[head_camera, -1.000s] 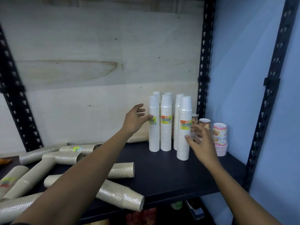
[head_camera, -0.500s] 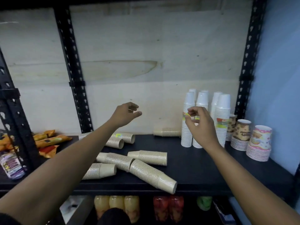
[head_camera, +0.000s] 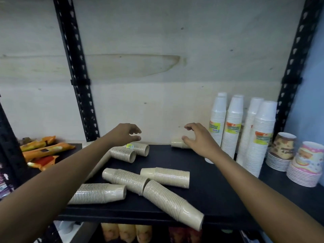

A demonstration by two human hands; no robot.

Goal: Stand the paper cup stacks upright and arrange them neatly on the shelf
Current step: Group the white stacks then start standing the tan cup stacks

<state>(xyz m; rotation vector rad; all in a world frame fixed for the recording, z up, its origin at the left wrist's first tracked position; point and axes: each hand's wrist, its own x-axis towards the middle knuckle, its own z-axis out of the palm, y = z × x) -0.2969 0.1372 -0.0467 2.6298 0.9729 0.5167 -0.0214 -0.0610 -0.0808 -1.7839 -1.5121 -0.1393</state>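
a black shelf (head_camera: 210, 190) carries tan cup stacks (head_camera: 126, 179) lying on their sides across its left and middle, several touching or crossing. the front stack (head_camera: 171, 202) pokes out past the front edge. white cup stacks (head_camera: 233, 130) stand upright, close together, at the right rear, with two short stacks of patterned cups (head_camera: 282, 151) just beside them. orange snack packets (head_camera: 47, 149) lie at the left end.

Rear beige stack (head_camera: 177, 144): far end hidden behind right hand (head_camera: 199, 142). Long beige stack (head_camera: 102, 163) mostly behind left forearm (head_camera: 70, 172). White-stack labels (head_camera: 215, 127) unreadable, blurred. Bottles (head_camera: 126, 233) below cut by bottom edge
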